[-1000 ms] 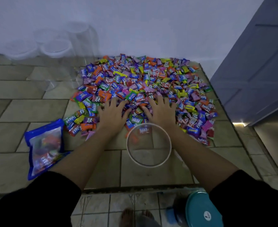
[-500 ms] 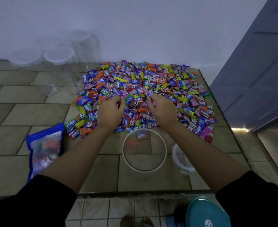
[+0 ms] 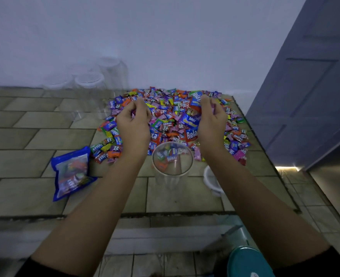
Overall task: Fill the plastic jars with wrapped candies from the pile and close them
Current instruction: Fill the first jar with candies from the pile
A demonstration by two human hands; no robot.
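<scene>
Nearest to me the open jar [image 3: 172, 164] stands upright on the tabletop [image 3: 25, 136], just before the pile [image 3: 171, 108], so the way to its mouth is short. A few sweets seem to lie in it, so I judge the filling is only beginning. Its white lid [image 3: 210, 177] waits just beside it on the right, ready for closing. Over the near part of the pile, my left grip [image 3: 134, 120] and right grip [image 3: 212, 118] are curled, palms facing each other, each closed around a handful of wrapped candies [image 3: 192, 119]. Far at the wall, the empty jars [image 3: 89, 84] wait.
</scene>
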